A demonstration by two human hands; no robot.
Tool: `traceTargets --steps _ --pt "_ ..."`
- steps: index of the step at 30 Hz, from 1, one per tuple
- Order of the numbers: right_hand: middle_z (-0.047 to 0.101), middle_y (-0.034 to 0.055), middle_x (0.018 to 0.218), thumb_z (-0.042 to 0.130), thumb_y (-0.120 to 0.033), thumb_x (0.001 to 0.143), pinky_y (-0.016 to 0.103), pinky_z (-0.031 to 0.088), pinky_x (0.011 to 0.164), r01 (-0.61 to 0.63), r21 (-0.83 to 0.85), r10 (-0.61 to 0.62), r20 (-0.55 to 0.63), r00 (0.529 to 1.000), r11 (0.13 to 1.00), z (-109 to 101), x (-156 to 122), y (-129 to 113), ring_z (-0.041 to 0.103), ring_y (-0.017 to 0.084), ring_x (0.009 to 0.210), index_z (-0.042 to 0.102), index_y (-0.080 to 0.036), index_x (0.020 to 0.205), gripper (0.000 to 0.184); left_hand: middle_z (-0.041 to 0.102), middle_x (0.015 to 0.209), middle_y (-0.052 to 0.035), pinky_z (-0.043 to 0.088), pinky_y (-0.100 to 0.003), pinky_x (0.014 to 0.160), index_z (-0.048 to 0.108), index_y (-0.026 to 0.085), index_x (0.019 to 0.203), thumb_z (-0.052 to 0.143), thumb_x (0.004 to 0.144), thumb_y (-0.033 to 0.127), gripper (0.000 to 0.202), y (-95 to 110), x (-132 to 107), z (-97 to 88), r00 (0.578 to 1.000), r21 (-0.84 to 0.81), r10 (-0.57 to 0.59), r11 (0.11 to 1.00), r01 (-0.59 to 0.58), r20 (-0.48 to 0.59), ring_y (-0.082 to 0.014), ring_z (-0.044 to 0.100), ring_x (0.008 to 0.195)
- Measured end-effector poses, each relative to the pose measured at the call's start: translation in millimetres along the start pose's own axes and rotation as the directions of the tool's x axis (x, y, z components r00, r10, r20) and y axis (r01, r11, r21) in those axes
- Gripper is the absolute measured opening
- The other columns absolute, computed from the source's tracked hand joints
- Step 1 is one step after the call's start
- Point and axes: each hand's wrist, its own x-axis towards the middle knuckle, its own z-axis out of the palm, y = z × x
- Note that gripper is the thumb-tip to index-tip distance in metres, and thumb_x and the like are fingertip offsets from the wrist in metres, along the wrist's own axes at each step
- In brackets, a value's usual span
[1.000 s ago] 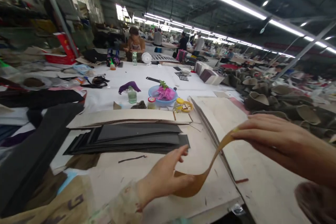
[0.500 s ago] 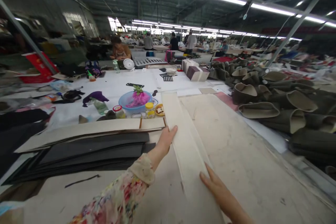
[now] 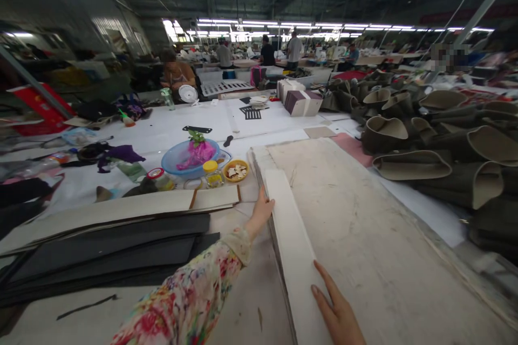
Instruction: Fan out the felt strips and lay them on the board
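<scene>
A long white strip [image 3: 289,226] of sheet material lies lengthwise along the left edge of a thick, pale, stained board [image 3: 364,237]. My left hand [image 3: 261,214] grips the strip's left edge near its far end, fingers closed at the side. Nearer to me, my right hand [image 3: 338,307] rests at the strip's right edge. Its thumb and index finger are stretched out and apart, touching the strip. The other fingers of the right hand are mostly hidden.
Dark sheets [image 3: 121,248] and cream strips [image 3: 154,207] are stacked at left. Behind them stand a blue basin [image 3: 170,159], a yellow-lidded jar [image 3: 212,175] and an orange bowl [image 3: 237,164] of small pieces. Dark rolled pieces [image 3: 413,164] pile up at right. A person [image 3: 178,73] sits across the table.
The strip has come toward me and down onto the board's left edge; its far end now lies short of the board's far edge. Both hands stay at its sides. The view has shifted.
</scene>
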Motion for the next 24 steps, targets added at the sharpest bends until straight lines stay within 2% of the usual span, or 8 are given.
traceTargets --steps 1,3,6,15,18,20,22,24 --pt "0.038 0.0048 0.136 0.038 -0.044 0.083 0.033 0.026 0.105 0.003 0.001 -0.003 -0.008 1.000 1.000 2.9 6.7 2.8 0.031 0.017 0.126 0.037 -0.017 0.130 0.054 0.059 0.074 0.0009 0.044 -0.017 0.050 0.020 0.020 0.135 0.047 0.077 0.012 0.064 -2.7 10.7 -1.7 1.000 0.104 -0.013 0.994 0.014 -0.009 -0.0081 0.052 0.054" --pt "0.040 0.0052 0.135 0.039 -0.043 0.082 0.034 0.027 0.105 0.009 0.005 -0.009 -0.020 1.000 1.000 10.4 19.1 10.1 0.032 0.018 0.125 0.040 -0.017 0.128 0.053 0.055 0.072 0.0012 0.041 -0.015 0.045 0.035 0.019 0.129 0.046 0.077 0.011 0.054 -10.6 28.4 -5.1 0.999 0.258 -0.049 0.965 0.052 -0.017 -0.0063 0.047 0.050" --pt "0.041 0.0066 0.134 0.039 -0.041 0.082 0.035 0.027 0.105 -0.002 0.003 0.002 -0.016 1.000 1.000 20.6 32.0 22.2 0.034 0.018 0.125 0.041 -0.015 0.128 0.052 0.053 0.072 -0.0002 0.040 -0.015 0.041 0.051 0.013 0.116 0.046 0.077 0.011 0.040 -22.5 44.4 -8.6 0.997 0.321 -0.078 0.944 0.074 -0.002 -0.0052 0.043 0.047" --pt "0.040 0.0068 0.134 0.039 -0.041 0.083 0.037 0.029 0.104 -0.015 -0.035 0.014 -0.010 1.000 0.999 20.7 44.0 29.5 0.034 0.019 0.125 0.040 -0.016 0.128 0.052 0.057 0.080 -0.0031 0.042 -0.017 0.044 0.049 0.014 0.120 0.045 0.079 0.016 0.041 -26.9 60.1 -9.4 0.998 0.451 -0.051 0.892 0.029 0.036 -0.0077 0.048 0.052" --pt "0.044 0.0084 0.132 0.036 -0.041 0.083 0.035 0.033 0.102 0.015 -0.135 -0.017 -0.011 1.000 0.991 20.8 48.0 33.6 0.038 0.020 0.123 0.041 -0.015 0.127 0.051 0.059 0.085 -0.0054 0.045 -0.020 0.050 0.048 0.013 0.121 0.044 0.080 0.017 0.041 -26.5 59.8 -10.9 0.998 0.510 -0.034 0.860 0.006 0.046 -0.0100 0.053 0.056" --pt "0.052 0.0098 0.124 0.035 -0.041 0.083 0.035 0.040 0.096 0.049 -0.266 -0.054 -0.014 0.998 0.963 20.6 50.3 35.6 0.046 0.021 0.115 0.042 -0.016 0.126 0.050 0.061 0.089 -0.0068 0.047 -0.023 0.061 0.049 0.013 0.120 0.044 0.079 0.017 0.041 -25.3 58.7 -12.9 0.998 0.552 -0.011 0.834 -0.022 0.056 -0.0126 0.056 0.064" --pt "0.061 0.0099 0.104 0.036 -0.041 0.082 0.037 0.047 0.085 0.076 -0.442 -0.091 -0.013 0.996 0.894 20.2 51.8 34.8 0.057 0.023 0.099 0.044 -0.018 0.124 0.049 0.061 0.093 -0.0076 0.046 -0.026 0.074 0.051 0.014 0.117 0.048 0.076 0.016 0.041 -22.4 57.5 -15.5 0.997 0.592 0.021 0.804 -0.060 0.073 -0.0157 0.058 0.078" --pt "0.062 0.0083 0.088 0.037 -0.042 0.082 0.038 0.049 0.077 0.095 -0.585 -0.127 -0.014 0.992 0.806 19.9 52.6 32.1 0.060 0.024 0.084 0.047 -0.019 0.122 0.048 0.061 0.098 -0.0085 0.042 -0.028 0.083 0.054 0.015 0.114 0.051 0.074 0.016 0.041 -18.1 54.9 -18.7 0.994 0.621 0.051 0.777 -0.101 0.098 -0.0185 0.056 0.089"
